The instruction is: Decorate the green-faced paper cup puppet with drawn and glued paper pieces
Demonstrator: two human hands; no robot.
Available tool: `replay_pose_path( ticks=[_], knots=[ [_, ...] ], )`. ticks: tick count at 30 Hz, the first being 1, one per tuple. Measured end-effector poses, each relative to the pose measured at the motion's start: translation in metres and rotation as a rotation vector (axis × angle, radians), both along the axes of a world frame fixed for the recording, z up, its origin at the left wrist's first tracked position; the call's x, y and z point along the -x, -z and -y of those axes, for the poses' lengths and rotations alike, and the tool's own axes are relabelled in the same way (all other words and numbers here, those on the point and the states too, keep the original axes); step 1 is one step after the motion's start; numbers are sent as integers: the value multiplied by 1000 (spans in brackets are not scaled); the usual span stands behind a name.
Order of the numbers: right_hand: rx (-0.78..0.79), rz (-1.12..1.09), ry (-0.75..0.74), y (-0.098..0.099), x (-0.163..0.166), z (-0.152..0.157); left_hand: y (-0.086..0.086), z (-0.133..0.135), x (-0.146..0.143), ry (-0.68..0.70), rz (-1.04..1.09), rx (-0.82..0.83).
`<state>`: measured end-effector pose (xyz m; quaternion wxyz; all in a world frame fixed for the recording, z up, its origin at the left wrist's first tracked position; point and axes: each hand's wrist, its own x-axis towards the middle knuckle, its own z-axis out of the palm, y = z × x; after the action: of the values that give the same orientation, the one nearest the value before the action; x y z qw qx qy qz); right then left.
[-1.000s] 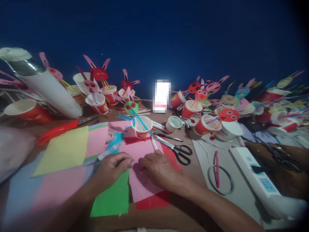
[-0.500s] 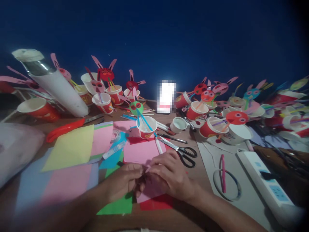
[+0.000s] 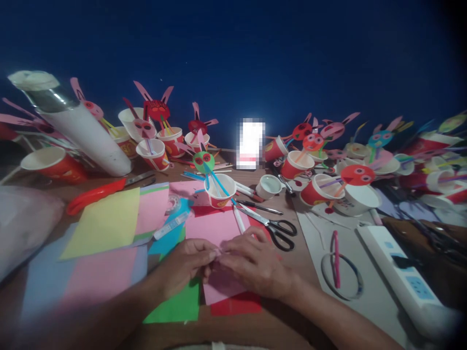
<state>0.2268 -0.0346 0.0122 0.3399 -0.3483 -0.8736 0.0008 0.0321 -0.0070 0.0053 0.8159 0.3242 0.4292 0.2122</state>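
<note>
My left hand [image 3: 186, 267] and my right hand [image 3: 257, 267] meet above the coloured sheets, fingertips almost touching. Both are closed in a pinch on a small piece of pink paper [image 3: 218, 253], mostly hidden by the fingers. Under them lie a pink sheet [image 3: 204, 227], a green sheet [image 3: 175, 306] and a red sheet [image 3: 237, 306]. Just beyond my right hand lie black-handled scissors [image 3: 273, 226] and a black pen [image 3: 259, 207]. Farther back stands a paper cup [image 3: 220, 198] with blue straws and a green paper rabbit face [image 3: 203, 163].
More cups with paper rabbit faces line the back, such as a red cup [image 3: 297, 167]. At left are a yellow sheet [image 3: 104, 218], a red-handled cutter [image 3: 95, 194] and a leaning white roll [image 3: 85, 133]. A power strip [image 3: 397, 272] and a hair band [image 3: 341, 277] lie right; a bright phone [image 3: 251, 143] stands behind.
My hands have shifted slightly up and left, with the left fingers turned more upward around the pink piece. The whole view has moved a little; the objects on the table stay put.
</note>
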Motion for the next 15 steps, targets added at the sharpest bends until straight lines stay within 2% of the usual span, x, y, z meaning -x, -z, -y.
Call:
replay_pose_path(
  ticks=[2, 8, 11, 15],
  knots=[
    [33, -44, 44, -6, -13, -5, -3, -4, 2, -38, -5, -42],
    [89, -222, 371, -6, -58, -27, -2, -14, 9, -133, -19, -140],
    [145, -183, 409, 0, -64, -31, 2, -16, 10, -129, -13, -164],
    [227, -16, 392, 8, -57, -29, 3, -16, 10, -114, 0, -174]
  ],
)
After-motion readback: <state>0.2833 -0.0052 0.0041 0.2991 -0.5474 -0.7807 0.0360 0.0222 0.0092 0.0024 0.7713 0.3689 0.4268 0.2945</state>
